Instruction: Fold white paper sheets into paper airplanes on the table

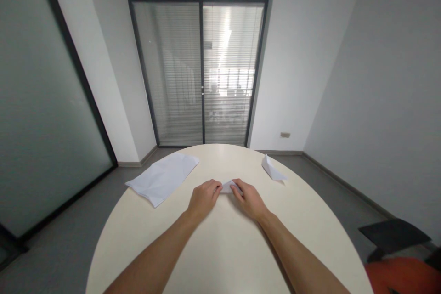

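Note:
A small piece of folded white paper [226,187] is held between my two hands, over the middle of the round table. My left hand [204,196] pinches its left end, fingers curled and thumb pressed along the edge. On the other side, my right hand [251,197] grips the right end between thumb and fingers. Part of the paper is hidden behind my fingers, so its full shape cannot be made out.
The cream round table [220,252] fills the foreground. Flat white paper sheets [167,174] lie at its left edge, slightly overhanging. A folded paper shape [273,169] stands at the far right. A chair with a red seat [403,275] is at the lower right.

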`<state>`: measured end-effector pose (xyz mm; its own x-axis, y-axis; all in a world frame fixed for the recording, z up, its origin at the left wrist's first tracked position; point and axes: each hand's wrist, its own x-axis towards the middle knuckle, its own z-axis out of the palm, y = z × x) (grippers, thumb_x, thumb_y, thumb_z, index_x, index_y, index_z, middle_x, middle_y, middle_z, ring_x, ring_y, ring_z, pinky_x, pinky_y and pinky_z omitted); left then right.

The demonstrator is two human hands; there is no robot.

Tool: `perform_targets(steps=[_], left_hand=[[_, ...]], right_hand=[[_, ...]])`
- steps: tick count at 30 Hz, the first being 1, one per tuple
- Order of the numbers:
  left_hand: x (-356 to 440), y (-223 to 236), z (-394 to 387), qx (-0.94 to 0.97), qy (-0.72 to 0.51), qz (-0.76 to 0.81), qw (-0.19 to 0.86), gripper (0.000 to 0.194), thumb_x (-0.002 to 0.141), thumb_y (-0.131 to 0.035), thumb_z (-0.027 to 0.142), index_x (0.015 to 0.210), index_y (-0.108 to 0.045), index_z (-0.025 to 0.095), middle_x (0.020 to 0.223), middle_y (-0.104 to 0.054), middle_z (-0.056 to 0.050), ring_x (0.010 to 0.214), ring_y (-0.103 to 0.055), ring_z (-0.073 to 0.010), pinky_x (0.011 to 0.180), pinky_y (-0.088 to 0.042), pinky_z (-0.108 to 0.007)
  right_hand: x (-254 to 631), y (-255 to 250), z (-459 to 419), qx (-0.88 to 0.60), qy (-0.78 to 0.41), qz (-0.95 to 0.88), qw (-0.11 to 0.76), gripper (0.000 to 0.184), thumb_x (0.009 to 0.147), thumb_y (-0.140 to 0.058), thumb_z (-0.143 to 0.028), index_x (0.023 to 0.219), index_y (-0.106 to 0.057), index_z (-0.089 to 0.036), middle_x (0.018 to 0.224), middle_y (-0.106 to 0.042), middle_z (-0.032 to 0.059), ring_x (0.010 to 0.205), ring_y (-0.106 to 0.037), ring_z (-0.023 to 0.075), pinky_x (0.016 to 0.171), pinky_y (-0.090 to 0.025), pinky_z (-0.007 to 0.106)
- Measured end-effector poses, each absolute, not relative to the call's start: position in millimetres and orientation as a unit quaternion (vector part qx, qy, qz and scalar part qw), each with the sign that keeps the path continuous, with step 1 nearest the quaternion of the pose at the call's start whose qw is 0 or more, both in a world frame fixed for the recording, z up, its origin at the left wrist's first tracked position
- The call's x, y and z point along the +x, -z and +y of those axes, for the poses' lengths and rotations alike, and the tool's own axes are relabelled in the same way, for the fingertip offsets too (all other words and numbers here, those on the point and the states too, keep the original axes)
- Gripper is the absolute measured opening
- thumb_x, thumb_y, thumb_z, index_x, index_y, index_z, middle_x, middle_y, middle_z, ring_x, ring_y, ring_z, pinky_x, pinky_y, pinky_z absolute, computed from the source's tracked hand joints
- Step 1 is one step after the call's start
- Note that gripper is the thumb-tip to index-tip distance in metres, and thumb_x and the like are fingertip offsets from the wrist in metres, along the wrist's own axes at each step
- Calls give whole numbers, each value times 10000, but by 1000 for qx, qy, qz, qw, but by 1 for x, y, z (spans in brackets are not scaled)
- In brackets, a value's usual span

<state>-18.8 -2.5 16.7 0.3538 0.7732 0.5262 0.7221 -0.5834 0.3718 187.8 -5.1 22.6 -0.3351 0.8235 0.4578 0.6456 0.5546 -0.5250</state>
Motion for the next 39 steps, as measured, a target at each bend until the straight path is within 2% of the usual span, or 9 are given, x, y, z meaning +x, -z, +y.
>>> perform_targets(steps=[4, 10, 15, 18, 32, 39], left_hand=[[-20, -16, -2, 822, -345, 451, 35, 213, 1009, -452, 287, 1025, -660, 240, 964, -703, -21, 901, -646, -169, 831, -470, -262], [-22, -15, 0, 824, -344, 449, 28, 214, 999, -468, 267, 1013, -680, 237, 953, -708, -23, 904, -647, -180, 829, -469, -272], [-22, -15, 0, 833, -335, 439, 27, 222, 999, -469, 253, 1019, -690, 239, 974, -715, -27, 927, -647, -188, 855, -470, -290], [-21, -17, -2, 842, -314, 438, 18, 227, 1003, -464, 245, 1015, -690, 230, 984, -717, -30, 940, -644, -192, 862, -471, -298], [-22, -19, -1, 872, -200, 444, 50, 228, 989, -469, 213, 1011, -696, 227, 1026, -732, -17, 970, -659, -191, 861, -482, -291], [-23, -10, -3, 883, -246, 395, 58, 188, 924, -498, 186, 977, -678, 202, 1077, -703, -49, 1042, -624, -202, 942, -475, -304]], right_hand=[[189, -20, -3, -442, -145, -805, 367, 323, 1025, -361, -397, 1100, -627, -229, 995, -729, 63, 914, -670, 217, 844, -493, 330], [192, -22, -3, -439, -140, -809, 365, 248, 974, -499, -407, 1047, -671, -245, 1013, -735, 41, 882, -671, 207, 820, -509, 321], [196, -22, -4, -421, -133, -820, 365, 232, 973, -510, -379, 1086, -669, -254, 1070, -729, 44, 980, -665, 212, 872, -508, 329], [196, -20, -3, -417, -132, -823, 362, 217, 977, -507, -362, 1050, -680, -252, 1050, -735, 39, 973, -672, 209, 870, -508, 325], [203, -20, -1, -409, -109, -865, 270, 214, 959, -537, -344, 985, -726, -246, 1025, -751, 31, 963, -677, 200, 867, -488, 302], [204, -18, 0, -395, -119, -875, 253, 188, 913, -597, -347, 939, -756, -250, 1006, -764, 30, 960, -676, 199, 865, -481, 294]])
